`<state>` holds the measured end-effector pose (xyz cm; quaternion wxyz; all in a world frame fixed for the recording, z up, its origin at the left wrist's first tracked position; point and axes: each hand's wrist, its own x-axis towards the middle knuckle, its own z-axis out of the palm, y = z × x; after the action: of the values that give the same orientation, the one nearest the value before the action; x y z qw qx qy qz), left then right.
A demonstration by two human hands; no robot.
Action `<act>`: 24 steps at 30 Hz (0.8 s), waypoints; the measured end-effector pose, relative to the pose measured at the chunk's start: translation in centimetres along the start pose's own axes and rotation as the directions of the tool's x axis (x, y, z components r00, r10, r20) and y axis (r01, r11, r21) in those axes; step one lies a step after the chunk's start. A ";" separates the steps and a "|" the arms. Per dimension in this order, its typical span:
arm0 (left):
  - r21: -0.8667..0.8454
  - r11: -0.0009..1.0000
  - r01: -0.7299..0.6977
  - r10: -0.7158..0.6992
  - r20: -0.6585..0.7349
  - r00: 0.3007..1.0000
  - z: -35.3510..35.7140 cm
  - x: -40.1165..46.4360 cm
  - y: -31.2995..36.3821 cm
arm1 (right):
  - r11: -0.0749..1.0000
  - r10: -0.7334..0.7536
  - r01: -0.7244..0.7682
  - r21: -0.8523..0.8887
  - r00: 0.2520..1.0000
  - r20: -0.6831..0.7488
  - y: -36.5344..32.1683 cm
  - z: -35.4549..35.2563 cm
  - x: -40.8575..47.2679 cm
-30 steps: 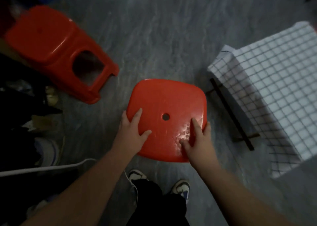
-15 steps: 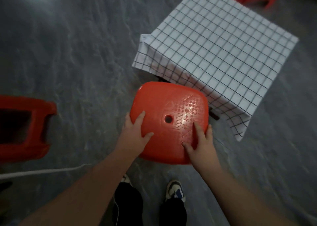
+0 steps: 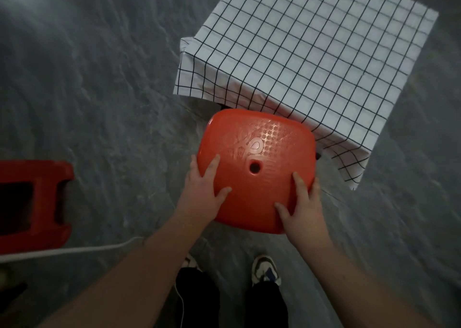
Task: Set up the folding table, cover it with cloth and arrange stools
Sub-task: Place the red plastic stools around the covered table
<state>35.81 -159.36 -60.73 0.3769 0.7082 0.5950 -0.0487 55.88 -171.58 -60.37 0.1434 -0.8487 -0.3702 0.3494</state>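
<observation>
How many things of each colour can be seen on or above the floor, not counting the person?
Red: 2, the stool held by the left hand and right hand, and the stool on its side.
White: 2, the checked cloth and the cable.
Total: 4.

Dim, grainy view. A pale glare patch lies on the floor at top left; the frame's corners darken and smear. The checked cloth is brightest.

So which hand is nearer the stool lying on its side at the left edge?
Left. The left hand grips the carried stool's near-left edge, on the tipped stool's side; the right hand grips its near-right edge, farther away.
</observation>
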 end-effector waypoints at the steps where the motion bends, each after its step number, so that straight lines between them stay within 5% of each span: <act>1: -0.011 1.000 -0.010 0.010 -0.007 1.000 -0.2 0.0 -0.2 | 0.999 -0.010 0.009 -0.039 1.000 -0.015 -0.4 -0.2 -0.2; 7: -0.015 0.999 -0.032 0.028 -0.176 0.984 -4.3 -1.4 -2.0 | 0.932 -0.281 0.257 -0.254 0.958 -0.061 -6.7 -1.2 -1.1; 14: -0.071 0.992 0.102 -0.119 -0.306 0.945 -11.5 -7.0 -11.2 | 0.800 -0.531 0.527 -0.289 0.844 0.069 -18.0 3.6 -2.2; 24: -0.287 0.877 0.385 -0.480 -0.514 0.711 -21.2 -20.3 -28.4 | 0.532 -0.744 0.817 -0.223 0.577 0.337 -37.6 16.3 -11.6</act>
<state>-3.02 -162.89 -48.64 0.2142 0.4975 0.8312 0.1255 19.00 -154.54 -47.51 0.0912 -0.5626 -0.7801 0.2582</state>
